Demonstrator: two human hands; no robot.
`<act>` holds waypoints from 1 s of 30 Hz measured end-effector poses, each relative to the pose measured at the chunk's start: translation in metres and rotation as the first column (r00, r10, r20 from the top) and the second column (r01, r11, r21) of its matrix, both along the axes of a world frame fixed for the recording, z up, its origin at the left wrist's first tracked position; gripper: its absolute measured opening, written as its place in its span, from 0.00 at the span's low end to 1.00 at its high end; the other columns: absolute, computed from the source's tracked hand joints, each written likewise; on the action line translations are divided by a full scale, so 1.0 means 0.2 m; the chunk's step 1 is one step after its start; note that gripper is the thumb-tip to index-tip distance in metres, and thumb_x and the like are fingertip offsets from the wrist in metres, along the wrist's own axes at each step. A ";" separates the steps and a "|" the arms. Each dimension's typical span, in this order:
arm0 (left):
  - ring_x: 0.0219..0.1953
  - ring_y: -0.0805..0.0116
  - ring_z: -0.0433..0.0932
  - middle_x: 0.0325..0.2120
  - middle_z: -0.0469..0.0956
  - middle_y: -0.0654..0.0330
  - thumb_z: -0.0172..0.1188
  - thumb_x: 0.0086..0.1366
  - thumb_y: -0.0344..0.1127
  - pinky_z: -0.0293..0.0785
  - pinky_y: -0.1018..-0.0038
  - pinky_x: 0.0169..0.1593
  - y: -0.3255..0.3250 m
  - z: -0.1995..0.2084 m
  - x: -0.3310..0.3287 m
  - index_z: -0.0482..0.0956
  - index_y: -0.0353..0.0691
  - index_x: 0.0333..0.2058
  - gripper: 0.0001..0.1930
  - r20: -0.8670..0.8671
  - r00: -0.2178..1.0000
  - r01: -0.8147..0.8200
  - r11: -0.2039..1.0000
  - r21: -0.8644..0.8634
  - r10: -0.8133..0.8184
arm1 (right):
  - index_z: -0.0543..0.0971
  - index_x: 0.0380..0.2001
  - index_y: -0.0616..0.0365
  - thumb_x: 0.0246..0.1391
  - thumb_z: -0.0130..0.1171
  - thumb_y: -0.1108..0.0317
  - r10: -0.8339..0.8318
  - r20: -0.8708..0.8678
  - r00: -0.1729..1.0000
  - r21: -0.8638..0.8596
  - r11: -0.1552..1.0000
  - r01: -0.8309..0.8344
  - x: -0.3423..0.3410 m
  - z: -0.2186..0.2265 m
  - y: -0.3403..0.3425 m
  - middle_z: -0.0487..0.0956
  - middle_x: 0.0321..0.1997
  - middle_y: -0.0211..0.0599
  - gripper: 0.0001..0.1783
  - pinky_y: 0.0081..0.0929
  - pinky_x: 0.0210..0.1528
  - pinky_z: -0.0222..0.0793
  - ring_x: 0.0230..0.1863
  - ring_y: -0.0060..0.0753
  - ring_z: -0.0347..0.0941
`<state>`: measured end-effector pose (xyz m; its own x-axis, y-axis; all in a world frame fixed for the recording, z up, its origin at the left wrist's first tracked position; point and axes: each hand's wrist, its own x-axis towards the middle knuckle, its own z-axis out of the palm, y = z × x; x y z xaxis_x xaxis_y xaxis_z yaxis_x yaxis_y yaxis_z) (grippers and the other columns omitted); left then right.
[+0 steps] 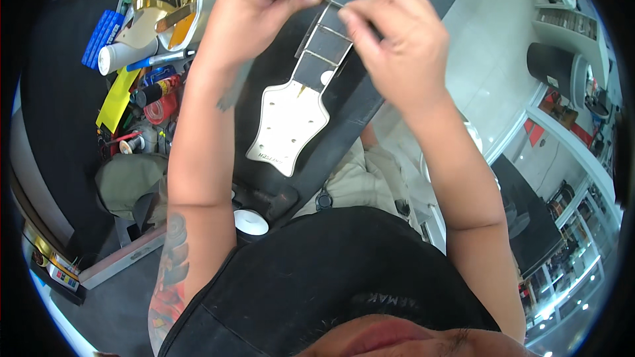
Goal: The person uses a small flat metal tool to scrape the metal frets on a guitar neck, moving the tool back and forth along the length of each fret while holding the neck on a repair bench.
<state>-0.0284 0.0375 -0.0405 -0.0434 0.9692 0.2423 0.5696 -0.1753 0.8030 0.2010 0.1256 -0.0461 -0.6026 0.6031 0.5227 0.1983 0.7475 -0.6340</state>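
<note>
A guitar neck with a dark fretboard point(324, 48) and a white headstock point(286, 129) lies diagonally on the black bench, headstock nearest me. The headstock has several bare holes and no tuners on it. Just over the fretboard, the fingertips of my left hand point(268, 0) pinch one end of a thin piece of fret wire point(334, 4). From the other edge of the neck, my right hand point(397, 36) has thumb and fingers closed at the wire's opposite end. Whether the wire sits in a slot or just above it, I cannot tell.
Left on the bench stands a white tub point(206, 0) of tools, beside a blue object point(102, 38), a white bottle point(119, 56) and a yellow strip point(118, 100). A hammer-like dark tool point(281, 201) and a white round lid point(251, 222) are near my body.
</note>
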 end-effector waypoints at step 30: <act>0.45 0.65 0.84 0.41 0.86 0.59 0.74 0.67 0.19 0.80 0.69 0.50 -0.13 0.01 -0.04 0.93 0.34 0.44 0.08 0.097 0.995 0.029 0.998 -0.056 -0.024 | 0.90 0.34 0.52 0.53 0.79 0.70 0.056 0.000 0.998 -0.013 0.998 -0.056 -0.02 -0.01 -0.08 0.83 0.34 0.31 0.06 0.42 0.46 0.75 0.39 0.44 0.81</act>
<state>-0.0374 0.0105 -0.0392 -0.0378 0.9826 0.1820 0.4849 -0.1412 0.8631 0.1976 0.1097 -0.0473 -0.6361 0.5750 0.5146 0.1565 0.7491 -0.6437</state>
